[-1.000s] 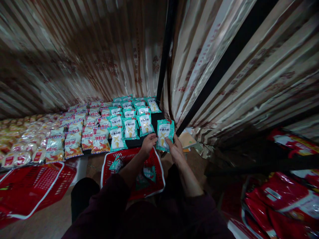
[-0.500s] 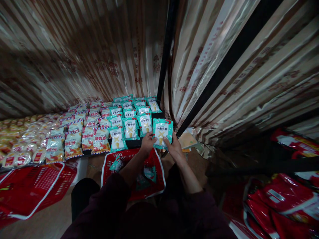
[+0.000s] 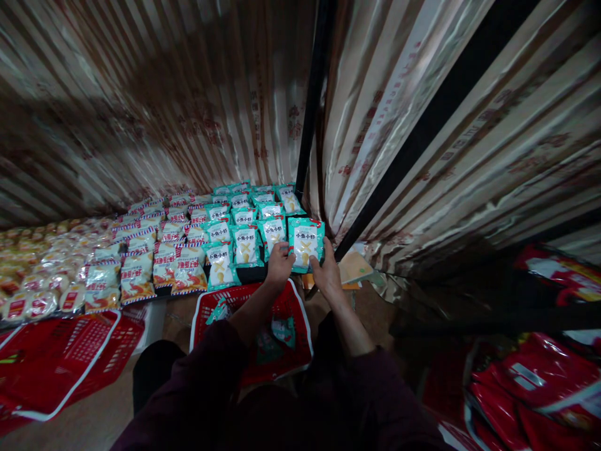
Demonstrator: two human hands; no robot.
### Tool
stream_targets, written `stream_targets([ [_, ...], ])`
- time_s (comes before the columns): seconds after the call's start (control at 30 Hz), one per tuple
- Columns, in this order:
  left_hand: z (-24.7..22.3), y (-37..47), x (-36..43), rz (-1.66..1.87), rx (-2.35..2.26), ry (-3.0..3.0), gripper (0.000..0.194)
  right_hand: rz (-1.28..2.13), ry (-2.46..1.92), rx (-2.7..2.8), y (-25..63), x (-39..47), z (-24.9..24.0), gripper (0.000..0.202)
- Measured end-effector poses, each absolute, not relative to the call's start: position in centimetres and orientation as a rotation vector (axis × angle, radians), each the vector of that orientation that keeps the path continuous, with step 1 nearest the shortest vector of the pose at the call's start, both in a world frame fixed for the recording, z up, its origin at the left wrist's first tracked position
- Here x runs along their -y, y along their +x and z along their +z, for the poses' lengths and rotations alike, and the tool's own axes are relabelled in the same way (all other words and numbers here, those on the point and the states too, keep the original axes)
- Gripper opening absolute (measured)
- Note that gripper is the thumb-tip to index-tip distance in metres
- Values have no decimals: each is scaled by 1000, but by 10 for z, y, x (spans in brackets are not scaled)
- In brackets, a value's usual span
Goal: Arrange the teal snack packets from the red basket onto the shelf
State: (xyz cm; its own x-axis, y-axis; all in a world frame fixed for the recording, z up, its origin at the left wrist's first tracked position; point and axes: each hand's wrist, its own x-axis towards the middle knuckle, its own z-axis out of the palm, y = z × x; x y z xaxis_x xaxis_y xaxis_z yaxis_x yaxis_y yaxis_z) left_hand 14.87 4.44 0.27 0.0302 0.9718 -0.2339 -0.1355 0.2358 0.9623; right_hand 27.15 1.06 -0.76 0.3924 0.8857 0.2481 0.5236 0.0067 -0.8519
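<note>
A teal and white snack bag point(image 3: 306, 240) is held upright, printed side facing me, at the right end of the shelf. My left hand point(image 3: 280, 266) grips its lower left edge, and my right hand point(image 3: 327, 273) has its thumb across the lower right corner. Just left of it, matching teal bags point(image 3: 245, 244) lean in rows on the dark shelf point(image 3: 251, 274). Below my forearms sits a red basket point(image 3: 304, 313) with a white rim, holding several more teal bags point(image 3: 283, 331), partly hidden by my left arm.
Further left are rows of orange and white snack bags point(image 3: 188, 270) and round packs point(image 3: 41, 302). A second red basket point(image 3: 56, 360) stands at lower left. Shiny red packages point(image 3: 530, 373) lie at right. Black poles point(image 3: 389, 194) stand before a striped curtain point(image 3: 197, 113).
Both my hands have moved the teal snack bag slightly up and away from me, closer to the shelf's right end. The bags on the shelf stay in place.
</note>
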Motion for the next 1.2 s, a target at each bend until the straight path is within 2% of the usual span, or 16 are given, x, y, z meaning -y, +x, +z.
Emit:
stream_targets([
  [0.63,3,167,-65,1073,-1206,936,48,265,-1679,1332,279,-48,-15,61],
  [0.87,-3,174,-74,1075,-1217,949,47,250,-1691,1352,278,-58,-12,62],
  [1.1,-2,178,-79,1113,-1188,949,36,186,-1706,1388,280,-68,-13,60],
  [1.2,-5,181,-81,1122,-1178,937,41,158,-1697,1404,283,-75,-14,59],
])
